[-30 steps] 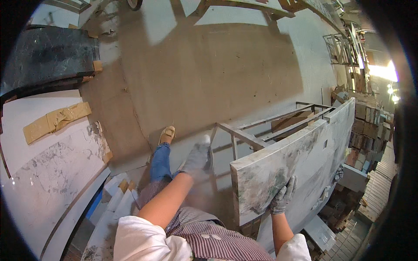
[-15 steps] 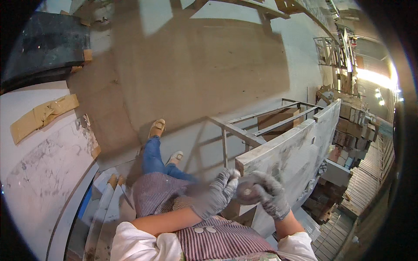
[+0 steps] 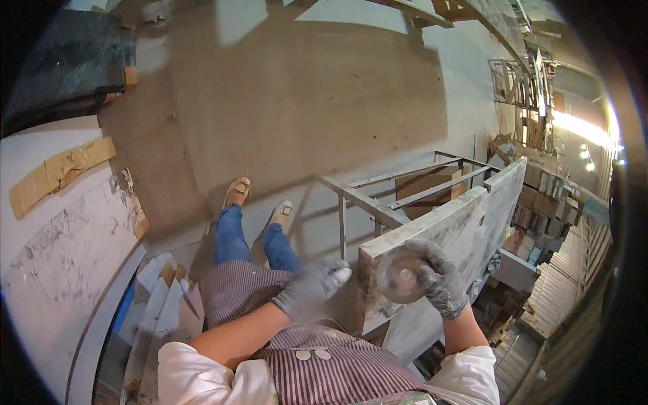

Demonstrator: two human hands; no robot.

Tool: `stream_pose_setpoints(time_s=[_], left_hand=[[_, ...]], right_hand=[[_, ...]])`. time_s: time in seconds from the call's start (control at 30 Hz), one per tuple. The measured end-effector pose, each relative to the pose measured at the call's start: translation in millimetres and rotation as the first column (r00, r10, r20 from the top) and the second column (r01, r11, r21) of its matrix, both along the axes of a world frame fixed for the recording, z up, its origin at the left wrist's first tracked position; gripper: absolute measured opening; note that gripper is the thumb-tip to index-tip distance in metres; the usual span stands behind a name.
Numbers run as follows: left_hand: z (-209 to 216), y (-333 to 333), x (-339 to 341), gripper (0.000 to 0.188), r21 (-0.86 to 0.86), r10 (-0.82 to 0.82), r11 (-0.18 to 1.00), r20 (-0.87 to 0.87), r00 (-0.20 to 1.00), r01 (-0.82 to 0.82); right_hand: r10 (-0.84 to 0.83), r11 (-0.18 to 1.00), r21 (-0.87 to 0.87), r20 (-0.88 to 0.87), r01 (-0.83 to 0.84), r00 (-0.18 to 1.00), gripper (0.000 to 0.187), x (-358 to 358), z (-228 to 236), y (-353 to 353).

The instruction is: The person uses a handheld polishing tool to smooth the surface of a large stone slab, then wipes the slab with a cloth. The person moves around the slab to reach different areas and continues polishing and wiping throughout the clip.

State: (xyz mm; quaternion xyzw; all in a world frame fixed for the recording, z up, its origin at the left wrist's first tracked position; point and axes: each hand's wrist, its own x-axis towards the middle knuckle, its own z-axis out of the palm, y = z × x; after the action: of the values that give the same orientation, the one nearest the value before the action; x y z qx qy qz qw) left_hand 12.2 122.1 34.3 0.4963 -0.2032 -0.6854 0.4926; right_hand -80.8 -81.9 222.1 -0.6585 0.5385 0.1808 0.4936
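My right hand (image 3: 439,280), in a grey glove, is closed on the edge of a round disc (image 3: 399,275). The disc is greyish and see-through, perhaps from blur, with a pale spot at its middle. It is just in front of the near end of a pale stone slab (image 3: 459,219); whether the two touch I cannot tell. My left hand (image 3: 314,289), also gloved, is partly smeared by motion over my striped apron. Its fingers are curled together, with a pale tip by the thumb; what they hold, if anything, does not show.
Beside the slab stands a metal frame (image 3: 368,202) with a cardboard box (image 3: 425,187) inside. At left, a marbled white slab (image 3: 74,250) carries brown tape (image 3: 61,174). A dark slab (image 3: 67,61) lies beyond it. Stacked blocks (image 3: 540,216) fill the right side.
My hands have moved apart: the left has drawn back to the left, and the right has carried the disc slightly right and up, in front of the slab's end.
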Motion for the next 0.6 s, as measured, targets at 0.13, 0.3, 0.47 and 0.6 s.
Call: stream_pose_setpoints(time_s=[0.13, 0.3, 0.47, 0.6], left_hand=[[28, -15, -28, 0.022, 0.096, 0.235, 0.971, -0.545, 0.805, -0.219], [33, -23, -15, 0.028, -0.013, 0.313, 0.947, -0.183, 0.932, -0.32], [37, -35, -11, 0.049, 0.041, 0.175, 0.984, -0.294, 0.94, -0.171], [34, -31, -19, 0.049, 0.014, 0.195, 0.98, -0.305, 0.932, -0.2]], right_hand=[[0.344, 0.938, -0.04, -0.048, -0.345, 0.938, 0.041, 39, -10, 9], [0.584, 0.806, 0.011, -0.18, -0.592, 0.792, 0.032, 42, -19, -4], [0.792, 0.588, 0.101, -0.271, -0.803, 0.546, 0.025, 86, -22, -16], [0.798, 0.591, 0.219, -0.303, -0.777, 0.521, 0.022, 83, -40, -25]])
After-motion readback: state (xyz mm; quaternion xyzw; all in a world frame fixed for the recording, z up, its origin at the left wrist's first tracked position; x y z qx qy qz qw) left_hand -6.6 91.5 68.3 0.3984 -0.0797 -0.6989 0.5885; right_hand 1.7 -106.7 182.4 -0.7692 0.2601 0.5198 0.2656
